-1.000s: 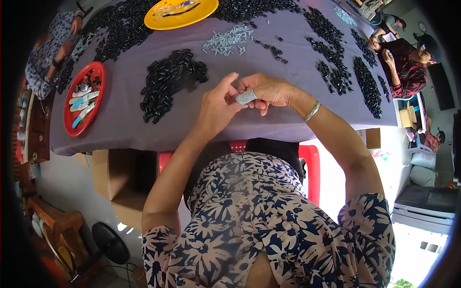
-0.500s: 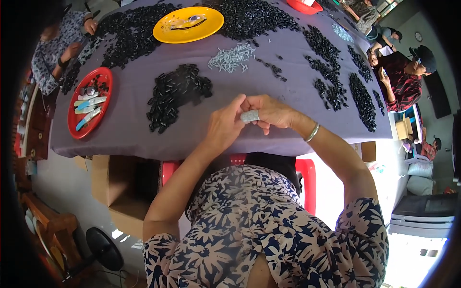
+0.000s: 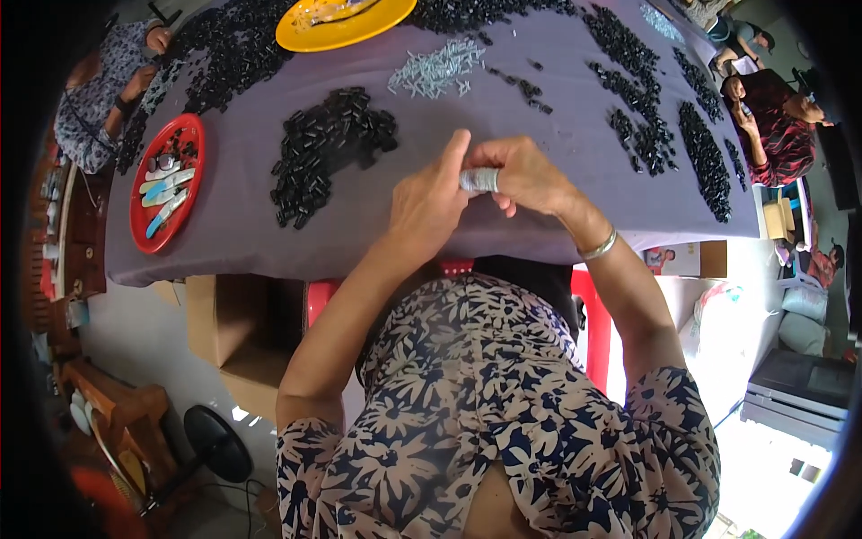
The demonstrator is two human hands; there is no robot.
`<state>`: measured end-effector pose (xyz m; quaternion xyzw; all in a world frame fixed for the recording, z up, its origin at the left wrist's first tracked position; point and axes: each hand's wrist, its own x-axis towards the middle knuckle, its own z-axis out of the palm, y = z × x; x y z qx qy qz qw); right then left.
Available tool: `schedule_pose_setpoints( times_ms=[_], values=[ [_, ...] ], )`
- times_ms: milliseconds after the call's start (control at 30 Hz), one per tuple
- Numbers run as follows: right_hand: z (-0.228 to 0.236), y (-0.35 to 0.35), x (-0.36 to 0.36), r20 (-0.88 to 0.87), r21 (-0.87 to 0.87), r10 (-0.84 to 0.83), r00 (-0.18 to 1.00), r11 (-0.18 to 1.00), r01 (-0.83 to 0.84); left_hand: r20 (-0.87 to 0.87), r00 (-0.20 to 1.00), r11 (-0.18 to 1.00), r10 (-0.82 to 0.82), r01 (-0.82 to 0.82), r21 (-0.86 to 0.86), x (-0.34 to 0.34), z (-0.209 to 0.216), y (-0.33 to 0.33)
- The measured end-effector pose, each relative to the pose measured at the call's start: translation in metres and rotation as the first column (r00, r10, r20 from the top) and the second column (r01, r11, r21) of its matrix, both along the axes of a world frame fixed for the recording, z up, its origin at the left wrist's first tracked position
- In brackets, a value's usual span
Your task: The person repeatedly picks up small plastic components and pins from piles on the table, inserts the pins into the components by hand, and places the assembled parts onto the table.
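Over the near edge of the cloth-covered table, my two hands meet. My left hand (image 3: 426, 205) is closed with its thumb pointing up and away. My right hand (image 3: 532, 178) is curled toward it, with a pale grey wrap (image 3: 479, 181) around one finger. Whatever the fingers pinch is hidden or too small to name. Just beyond my left hand lies a heap of short black tube-like pieces (image 3: 305, 171). Farther back is a small pile of thin, pale translucent sticks (image 3: 438, 68).
A red plate (image 3: 144, 216) at the left holds blue-and-white handled tools. The yellow plate (image 3: 346, 38) stands at the far side. More black pieces (image 3: 700, 162) spread at right. Co-workers sit at both sides. Cardboard box (image 3: 205, 314) is under the table's left.
My left thumb has lifted away from my right hand. The head view has shifted, so the table's things appear higher in it and the yellow plate is partly cut off.
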<state>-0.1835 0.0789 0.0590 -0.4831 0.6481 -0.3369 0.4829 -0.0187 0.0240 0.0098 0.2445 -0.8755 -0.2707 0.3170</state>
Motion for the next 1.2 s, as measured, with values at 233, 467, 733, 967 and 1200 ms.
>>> schedule_pose_setpoints(
  times_ms=[233, 467, 733, 967, 1200],
  values=[
    [-0.004, -0.007, -0.001, 0.032, -0.152, 0.036, 0.999, 0.988, -0.031, -0.19, 0.981, 0.892, 0.04, 0.051, 0.45, 0.006, 0.007, -0.012],
    [-0.011, -0.008, 0.003, 0.131, -0.131, -0.074, 0.989, 0.987, 0.091, -0.345, 0.929, 0.738, 0.133, 0.14, 0.66, 0.008, 0.004, -0.01],
    [-0.023, -0.011, -0.001, 0.38, -0.102, -0.155, 0.912, 0.973, 0.208, -0.457, 0.871, 0.46, 0.179, 0.337, 0.822, 0.01, 0.003, -0.013],
    [-0.029, -0.01, -0.005, 0.482, -0.091, -0.189, 0.856, 0.961, 0.263, -0.392, 0.896, 0.378, 0.209, 0.296, 0.877, 0.012, 0.009, -0.008],
    [-0.033, -0.009, -0.004, 0.47, -0.127, -0.159, 0.868, 0.961, 0.244, -0.427, 0.899, 0.536, 0.101, 0.312, 0.784, 0.008, -0.006, -0.008]
  ],
)
